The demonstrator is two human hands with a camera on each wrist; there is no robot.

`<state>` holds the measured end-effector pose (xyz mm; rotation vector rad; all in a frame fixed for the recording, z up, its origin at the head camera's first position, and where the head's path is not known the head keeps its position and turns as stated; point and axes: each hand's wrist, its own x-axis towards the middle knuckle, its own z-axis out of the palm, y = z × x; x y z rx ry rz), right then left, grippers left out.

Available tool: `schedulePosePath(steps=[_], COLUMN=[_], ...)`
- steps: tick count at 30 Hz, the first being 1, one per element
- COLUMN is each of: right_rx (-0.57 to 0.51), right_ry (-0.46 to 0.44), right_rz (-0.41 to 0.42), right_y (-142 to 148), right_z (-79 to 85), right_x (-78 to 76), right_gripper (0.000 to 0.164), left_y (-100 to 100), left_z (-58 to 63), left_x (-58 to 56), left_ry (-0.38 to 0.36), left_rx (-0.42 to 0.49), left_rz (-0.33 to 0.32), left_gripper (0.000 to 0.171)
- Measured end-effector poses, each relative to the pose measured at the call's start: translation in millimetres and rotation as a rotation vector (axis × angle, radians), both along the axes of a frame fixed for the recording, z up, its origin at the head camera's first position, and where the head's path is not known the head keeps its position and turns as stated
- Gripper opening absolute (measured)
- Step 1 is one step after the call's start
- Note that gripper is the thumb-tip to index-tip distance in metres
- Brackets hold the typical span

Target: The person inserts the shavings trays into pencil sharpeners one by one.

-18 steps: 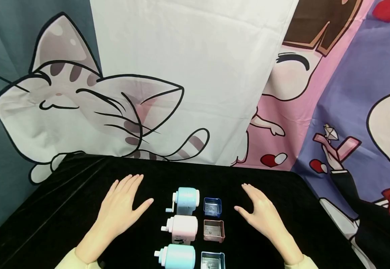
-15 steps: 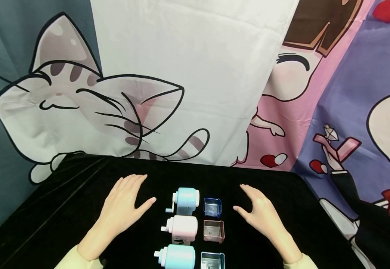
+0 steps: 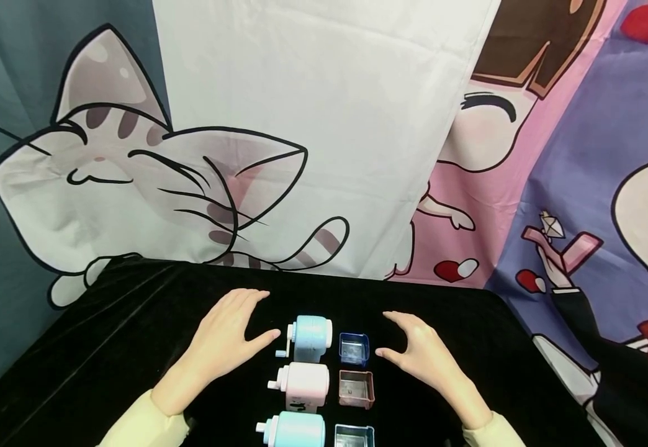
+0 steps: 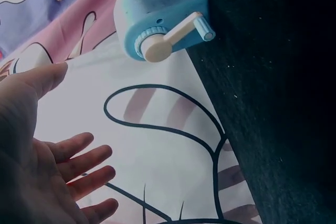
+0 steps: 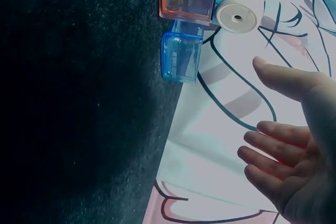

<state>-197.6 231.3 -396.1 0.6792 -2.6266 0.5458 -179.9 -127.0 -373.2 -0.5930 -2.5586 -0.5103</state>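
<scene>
Printed fabric [image 3: 324, 81] hung behind the work area, bearing a cartoon cat [image 3: 151, 171] at left and parts of cartoon figures at right. Before it stood a black-covered table [image 3: 128, 354]. Three crank sharpeners were noted on it in a line running away from the person: a light blue sharpener [image 3: 298, 429] nearest, a pink sharpener [image 3: 307, 379] in the middle and a blue sharpener [image 3: 311, 332] farthest. To the right of each, with a gap, sat a small clear-walled tray: a bluish tray [image 3: 354, 427] nearest, a pinkish tray [image 3: 357, 403] and a dark blue tray [image 3: 354, 360] farthest. The nearest pair was cut off by the lower edge of the head view.

The left hand [image 3: 226, 338] was held beside the blue sharpener, its thumb near the crank [image 4: 184, 29] but apart from it. Its fingers [image 4: 92, 160] were extended and slightly spread — the thumb well clear of them. The right hand [image 3: 427, 354] was held just beside the dark blue tray, likewise apart; its fingers were loosely extended, close together, with the thumb standing off. Both wrists emerged from pale yellow sleeves [image 3: 145, 425].
</scene>
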Motion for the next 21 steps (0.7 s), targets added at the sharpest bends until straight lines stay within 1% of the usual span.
schedulePosePath(steps=[2, 8, 11, 16, 21], right_rx=[0.003, 0.009, 0.014, 0.023, 0.03], right_ry=[-0.019, -0.079, -0.095, -0.116, -0.151], right_rz=[0.01, 0.035, 0.047, 0.078, 0.12], right_y=[-2.7, -9.8, -13.4, -18.1, -22.0], right_z=[-0.7, -0.9, 0.4, 2.3, 0.4], right_x=[-1.1, -5.9, -8.4, -12.8, -17.3], right_gripper=[0.066, 0.065, 0.065, 0.064, 0.063], left_y=[2.9, 11.9, 15.7, 21.3, 27.5], left_z=[0.9, 3.5, 3.5, 0.6, -5.8], left_x=[-2.6, -10.1, -14.0, -21.6, -29.8], left_ry=[-0.017, -0.111, -0.142, -0.174, -0.247], left_rx=[-0.003, 0.011, 0.016, 0.012, 0.01], left_rz=[-0.008, -0.031, -0.037, -0.07, -0.11], left_gripper=[0.067, 0.066, 0.066, 0.065, 0.064])
